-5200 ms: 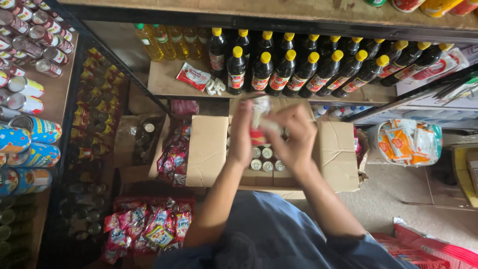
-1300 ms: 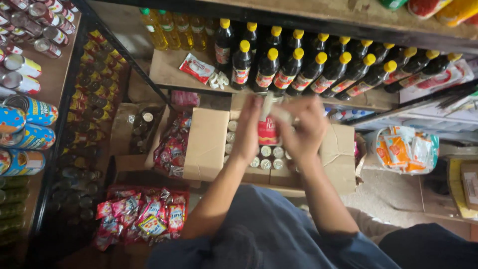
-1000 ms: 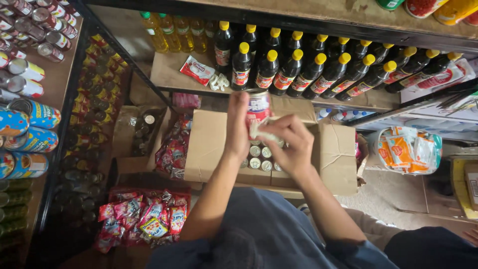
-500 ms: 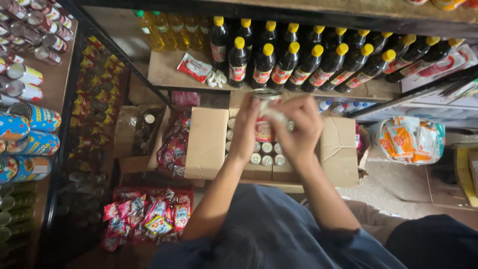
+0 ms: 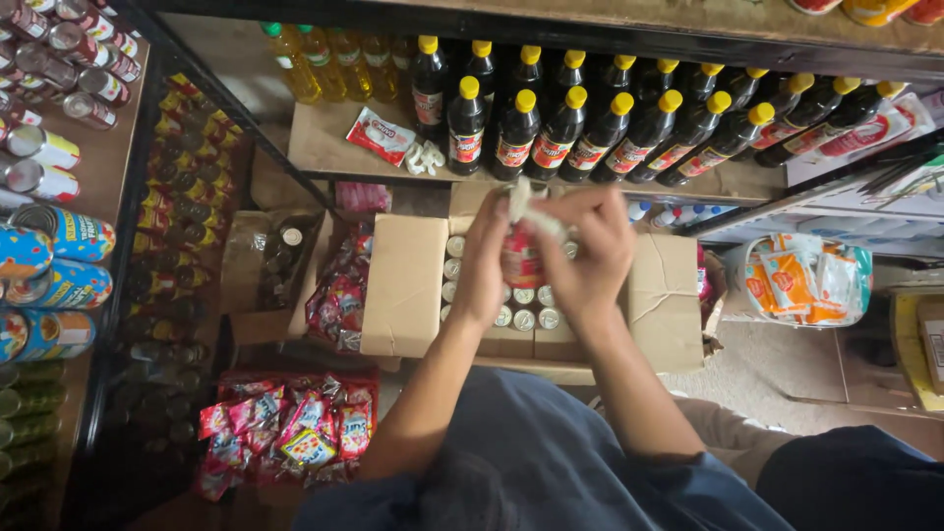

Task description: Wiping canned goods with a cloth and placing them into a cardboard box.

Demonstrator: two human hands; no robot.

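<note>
Shelf-side cardboard box [image 5: 405, 285] of capped bottles [image 5: 521, 319].

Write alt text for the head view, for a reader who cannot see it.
Both hands, left hand and right hand, hold a small red-labelled bottle and a crumpled white cloth over an open brown cardboard box of capped bottles. Behind it, dark yellow-capped bottles line a low wooden shelf.

Dark glass bottles [image 5: 551, 128]: yellow caps, red labels. Open cardboard box [image 5: 405, 285]: plain brown. Small held bottle [image 5: 521, 258]: red label. Crumpled cloth [image 5: 521, 202]: whitish.
</note>
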